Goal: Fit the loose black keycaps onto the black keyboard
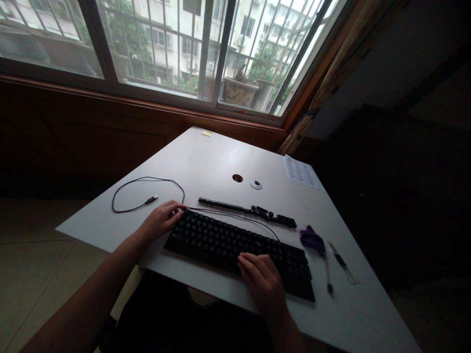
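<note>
A black keyboard [221, 240] lies at a slant along the near edge of the table, many keycaps in place. My left hand [162, 219] is at its upper left corner, fingertips pinched together beside the thin black cable; whatever is between them is too small to tell. Over the keyboard's front edge, right of its middle, rests my right hand [261, 279], fingers bent and pressed together, their tips partly hidden. Behind the keyboard, loose black keycaps [261, 211] lie in a row, a long one among them. The cable's USB plug [150, 199] lies to the left.
To the right are a purple cloth [312, 240], a brush [328, 279] and a keycap puller with wire loops [344, 262]. Further back are a round cable hole [237, 178], its white cover [255, 185] and a paper sheet [302, 171]. A window stands beyond the white table [221, 152].
</note>
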`<state>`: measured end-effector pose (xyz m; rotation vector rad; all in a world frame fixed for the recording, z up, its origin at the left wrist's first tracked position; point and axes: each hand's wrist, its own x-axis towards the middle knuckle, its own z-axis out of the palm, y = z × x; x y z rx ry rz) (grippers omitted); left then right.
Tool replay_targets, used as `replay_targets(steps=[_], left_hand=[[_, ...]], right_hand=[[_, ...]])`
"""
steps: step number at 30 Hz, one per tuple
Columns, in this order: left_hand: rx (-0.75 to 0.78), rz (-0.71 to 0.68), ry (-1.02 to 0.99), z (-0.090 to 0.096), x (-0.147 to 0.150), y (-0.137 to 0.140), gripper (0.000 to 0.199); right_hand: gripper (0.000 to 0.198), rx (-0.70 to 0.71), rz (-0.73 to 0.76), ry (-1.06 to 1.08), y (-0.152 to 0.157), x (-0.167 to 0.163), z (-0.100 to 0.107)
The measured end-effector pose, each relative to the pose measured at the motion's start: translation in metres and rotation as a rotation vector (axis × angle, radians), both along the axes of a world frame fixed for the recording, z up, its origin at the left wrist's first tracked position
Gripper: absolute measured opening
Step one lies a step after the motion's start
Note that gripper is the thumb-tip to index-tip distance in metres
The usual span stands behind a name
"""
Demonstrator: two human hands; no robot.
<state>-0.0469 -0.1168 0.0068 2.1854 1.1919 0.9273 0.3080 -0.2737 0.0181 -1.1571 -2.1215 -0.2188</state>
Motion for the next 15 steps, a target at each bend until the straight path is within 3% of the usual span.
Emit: replay_targets(steps=[15], left_hand=[[-0.01,0.006,0.007,0.0025,0.0008,-0.0009,0.031]], right_hand=[[0.026,0.042,-0.018,-0.014,0.0003,-0.0034,0.0061]])
